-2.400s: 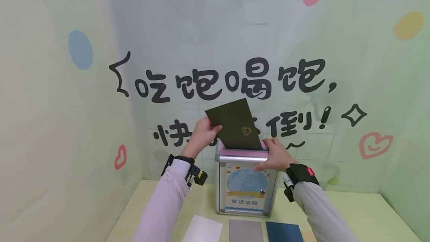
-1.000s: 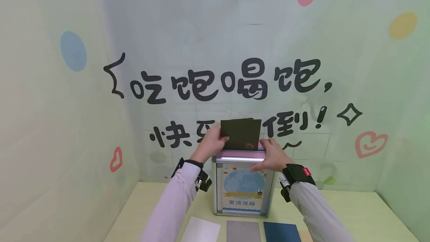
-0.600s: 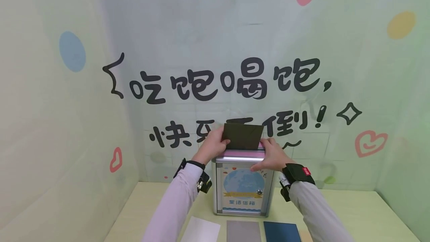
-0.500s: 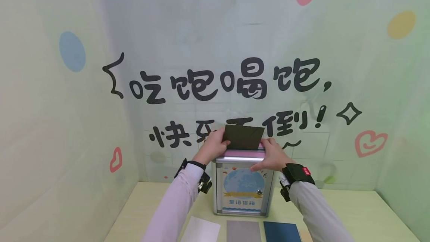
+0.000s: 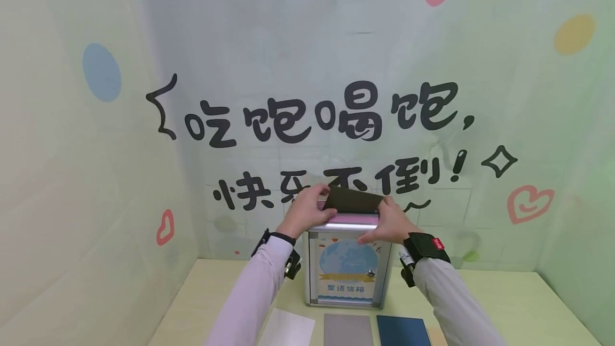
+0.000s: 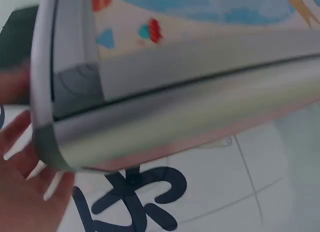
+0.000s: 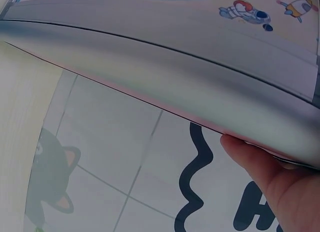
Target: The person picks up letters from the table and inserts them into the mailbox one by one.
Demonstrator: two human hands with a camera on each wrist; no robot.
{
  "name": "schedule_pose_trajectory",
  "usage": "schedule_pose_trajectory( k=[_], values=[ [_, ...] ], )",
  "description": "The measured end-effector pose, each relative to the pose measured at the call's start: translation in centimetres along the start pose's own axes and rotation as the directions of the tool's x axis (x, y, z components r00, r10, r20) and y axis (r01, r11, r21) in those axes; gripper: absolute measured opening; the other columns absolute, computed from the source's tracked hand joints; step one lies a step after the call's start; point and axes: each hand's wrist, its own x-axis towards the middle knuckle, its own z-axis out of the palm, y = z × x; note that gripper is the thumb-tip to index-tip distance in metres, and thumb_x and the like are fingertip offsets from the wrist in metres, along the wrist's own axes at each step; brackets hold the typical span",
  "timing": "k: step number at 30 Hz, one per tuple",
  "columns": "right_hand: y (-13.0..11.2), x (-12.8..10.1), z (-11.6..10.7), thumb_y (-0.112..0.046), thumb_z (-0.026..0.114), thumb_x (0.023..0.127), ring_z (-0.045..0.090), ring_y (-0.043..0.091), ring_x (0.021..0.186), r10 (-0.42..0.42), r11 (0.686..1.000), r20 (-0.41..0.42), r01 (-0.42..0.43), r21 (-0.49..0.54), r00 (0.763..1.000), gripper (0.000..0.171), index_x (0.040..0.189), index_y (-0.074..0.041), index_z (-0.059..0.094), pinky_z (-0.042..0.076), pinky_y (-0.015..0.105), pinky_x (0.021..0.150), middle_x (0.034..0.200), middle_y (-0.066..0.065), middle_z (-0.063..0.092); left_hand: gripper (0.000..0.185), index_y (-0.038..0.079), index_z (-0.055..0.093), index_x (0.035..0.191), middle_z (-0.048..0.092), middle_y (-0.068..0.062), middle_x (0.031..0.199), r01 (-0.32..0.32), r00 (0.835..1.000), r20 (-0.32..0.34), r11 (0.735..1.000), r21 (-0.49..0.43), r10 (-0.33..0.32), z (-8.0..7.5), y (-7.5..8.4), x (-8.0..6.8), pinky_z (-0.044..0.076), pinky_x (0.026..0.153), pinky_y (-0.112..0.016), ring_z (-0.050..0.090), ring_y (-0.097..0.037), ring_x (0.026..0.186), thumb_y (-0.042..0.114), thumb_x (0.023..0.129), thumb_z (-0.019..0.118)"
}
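Observation:
In the head view a dark green envelope [image 5: 353, 201] stands tilted in the top slot of a silver-framed letterbox [image 5: 347, 271], its right side lower than its left. Only its upper strip shows; the rest is hidden inside. My left hand [image 5: 307, 209] holds the envelope's left edge, thumb in front and fingers at the upper corner. My right hand [image 5: 391, 222] grips the box's top right corner, thumb on the front and fingertips beside the envelope. In the left wrist view my left hand [image 6: 30, 187] is partly behind the box's metal corner.
On the light wooden table [image 5: 490, 298], in front of the box, lie a white envelope [image 5: 288, 329], a grey one [image 5: 348, 330] and a dark blue one [image 5: 403, 331]. A tan edge [image 5: 436, 336] shows by the right sleeve. A printed wall [image 5: 269, 41] stands behind.
The envelope has gone down from standing tall above the box to a low strip, and now slants down to the right. My left hand has moved right with it; my right hand stays on the box.

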Motion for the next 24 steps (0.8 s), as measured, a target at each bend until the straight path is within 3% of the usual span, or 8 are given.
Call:
schedule_pose_trajectory(
  k=[3,6,14,24],
  values=[
    [0.0,0.0,0.1,-0.050,0.082,0.048,0.046,0.029,0.093,-0.014,1.000,-0.010,0.014,0.013,1.000,0.101,0.128,-0.003,0.043,0.045,0.042,0.076,0.115,0.017,0.042,0.098,0.021,0.020,0.146,0.017,-0.017,0.149,0.050,0.999,-0.001,0.996,0.080,-0.050,-0.5,-0.3,-0.5,0.028,0.100,-0.057,0.016,-0.037,0.135,0.056,0.069,0.069],
    [0.0,0.1,0.2,-0.050,0.081,0.048,0.046,0.028,0.093,-0.030,1.000,-0.019,0.030,-0.003,0.999,0.104,0.130,-0.001,0.041,0.045,0.042,0.076,0.115,0.017,0.043,0.111,0.025,0.004,0.147,-0.001,-0.018,0.151,0.084,0.996,0.003,0.989,0.120,-0.085,-0.9,-0.8,-0.9,0.019,0.102,-0.059,0.000,-0.038,0.136,0.063,0.064,0.068],
    [-0.1,0.0,0.0,-0.048,0.081,0.050,0.046,0.029,0.095,-0.004,1.000,-0.011,0.004,-0.001,1.000,0.103,0.131,-0.002,0.039,0.045,0.044,0.078,0.116,0.017,0.042,0.113,0.021,0.006,0.147,-0.002,-0.015,0.151,0.082,0.996,0.015,0.991,0.109,-0.085,-1.1,-1.8,-1.5,0.015,0.104,-0.059,-0.002,-0.035,0.137,0.065,0.063,0.067],
    [-0.4,-0.1,0.0,-0.049,0.081,0.051,0.045,0.029,0.097,0.019,1.000,0.004,-0.019,0.008,1.000,0.103,0.131,-0.002,0.038,0.045,0.046,0.079,0.116,0.017,0.041,0.108,0.021,0.007,0.147,0.000,-0.015,0.151,0.062,0.996,0.056,0.989,0.134,-0.070,-1.1,-2.9,-3.6,0.017,0.102,-0.061,0.000,-0.038,0.137,0.062,0.066,0.066]
  ],
)
